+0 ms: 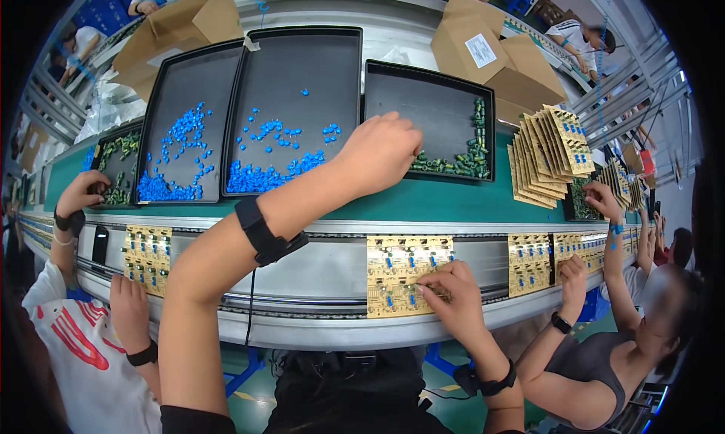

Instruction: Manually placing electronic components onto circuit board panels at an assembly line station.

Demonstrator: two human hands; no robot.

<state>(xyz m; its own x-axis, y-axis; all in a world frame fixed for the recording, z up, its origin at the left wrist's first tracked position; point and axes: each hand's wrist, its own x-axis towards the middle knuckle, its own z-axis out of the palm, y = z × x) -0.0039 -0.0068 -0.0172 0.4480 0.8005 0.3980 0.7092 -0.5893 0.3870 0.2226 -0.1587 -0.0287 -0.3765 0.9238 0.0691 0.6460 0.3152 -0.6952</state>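
Observation:
My left hand reaches across to the black tray of green cylindrical components. Its fingers are curled together at the tray's near left corner, and what they pinch is hidden. Below, on the conveyor, lies a tan circuit board panel carrying blue and green parts. My right hand is closed over the panel's right side, with thumb and finger at its surface. A small bunch of components with thin wire leads shows within that hand. Black straps circle both my forearms.
Two black trays of blue components stand left of my left hand. Stacked panels and open cardboard boxes are at the right and back. Co-workers' hands work over further panels on both sides.

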